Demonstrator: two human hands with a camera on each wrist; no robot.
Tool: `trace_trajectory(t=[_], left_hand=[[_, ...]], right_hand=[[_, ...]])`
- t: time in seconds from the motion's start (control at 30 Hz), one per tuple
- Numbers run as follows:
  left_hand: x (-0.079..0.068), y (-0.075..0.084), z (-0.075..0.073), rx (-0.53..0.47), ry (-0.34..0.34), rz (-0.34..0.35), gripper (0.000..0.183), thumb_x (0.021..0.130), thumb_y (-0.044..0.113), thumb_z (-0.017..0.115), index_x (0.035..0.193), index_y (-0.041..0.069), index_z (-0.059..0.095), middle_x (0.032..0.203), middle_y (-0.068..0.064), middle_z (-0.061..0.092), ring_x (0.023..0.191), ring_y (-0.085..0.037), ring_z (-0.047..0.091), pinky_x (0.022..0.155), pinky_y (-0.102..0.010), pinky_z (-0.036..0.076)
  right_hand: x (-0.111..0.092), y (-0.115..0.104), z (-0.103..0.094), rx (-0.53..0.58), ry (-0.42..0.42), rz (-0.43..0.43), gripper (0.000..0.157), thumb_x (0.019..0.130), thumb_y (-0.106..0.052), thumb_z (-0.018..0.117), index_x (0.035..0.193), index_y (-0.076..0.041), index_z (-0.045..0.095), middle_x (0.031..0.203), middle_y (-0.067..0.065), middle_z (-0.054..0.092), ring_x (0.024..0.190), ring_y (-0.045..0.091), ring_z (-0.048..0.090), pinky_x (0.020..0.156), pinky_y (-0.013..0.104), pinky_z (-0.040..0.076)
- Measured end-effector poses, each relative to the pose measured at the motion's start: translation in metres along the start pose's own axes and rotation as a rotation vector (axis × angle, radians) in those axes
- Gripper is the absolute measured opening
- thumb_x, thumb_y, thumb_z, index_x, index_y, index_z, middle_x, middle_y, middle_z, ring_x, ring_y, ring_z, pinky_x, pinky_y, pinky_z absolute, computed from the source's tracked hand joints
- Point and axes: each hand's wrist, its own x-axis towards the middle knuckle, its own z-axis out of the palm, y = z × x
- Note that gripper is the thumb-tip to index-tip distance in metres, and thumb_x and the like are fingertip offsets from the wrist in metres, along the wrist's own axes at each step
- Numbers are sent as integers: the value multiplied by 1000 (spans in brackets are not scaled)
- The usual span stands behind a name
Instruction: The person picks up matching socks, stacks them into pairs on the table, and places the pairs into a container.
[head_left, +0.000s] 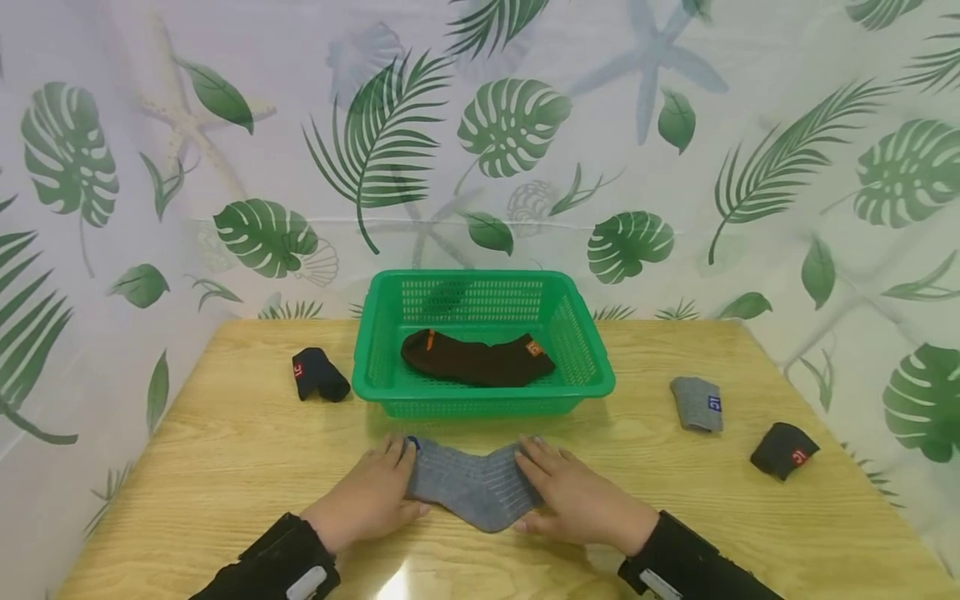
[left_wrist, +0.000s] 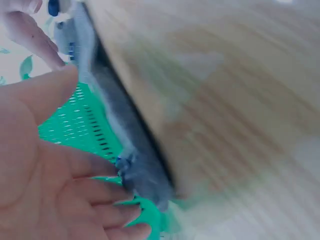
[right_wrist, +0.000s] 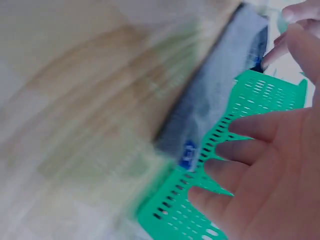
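Observation:
A grey ribbed sock [head_left: 480,492] lies spread across the wooden table, in front of the green basket. My left hand [head_left: 375,493] rests its extended fingers at the sock's left end, beside a small blue mark. At the opposite end, my right hand [head_left: 572,503] touches the sock with its fingers stretched out. In the left wrist view the left palm [left_wrist: 55,185] shows, fingertips by the sock [left_wrist: 120,115]. The right wrist view shows the right palm [right_wrist: 275,170] with fingers spread near the sock [right_wrist: 207,90] and its blue label.
Inside the green basket [head_left: 483,392] lies a dark brown sock [head_left: 472,358] with orange marks. A folded black sock [head_left: 320,375] sits left of the basket. Toward the right are a folded grey sock [head_left: 697,404] and a folded black sock [head_left: 783,451]. Leaf-patterned cloth hangs behind the table.

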Motion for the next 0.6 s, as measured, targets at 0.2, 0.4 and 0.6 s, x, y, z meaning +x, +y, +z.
trace_trajectory(t=[0.2,0.4,0.6], left_hand=[[-3,-10,5,32,-119,25,90,88,50,66,145,-11,32,153,-28,26,143,-41,23,110,-60,25],[-3,-15,3,104,-207,-31,96,84,64,61,152,4,29,159,-16,19,146,-32,17,105,-72,19],[-7,-18,-1,165,-235,-88,100,80,69,60,154,12,26,160,-13,17,147,-29,18,103,-76,13]], right_hand=[[-1,9,8,42,-87,35,89,90,-59,57,148,4,32,156,24,22,144,40,19,108,66,22],[-6,18,15,20,-100,14,94,89,-63,54,151,2,26,159,23,14,146,39,12,106,70,19],[-16,25,19,-31,-82,14,96,89,-64,52,152,3,22,159,23,12,146,39,11,105,70,19]])
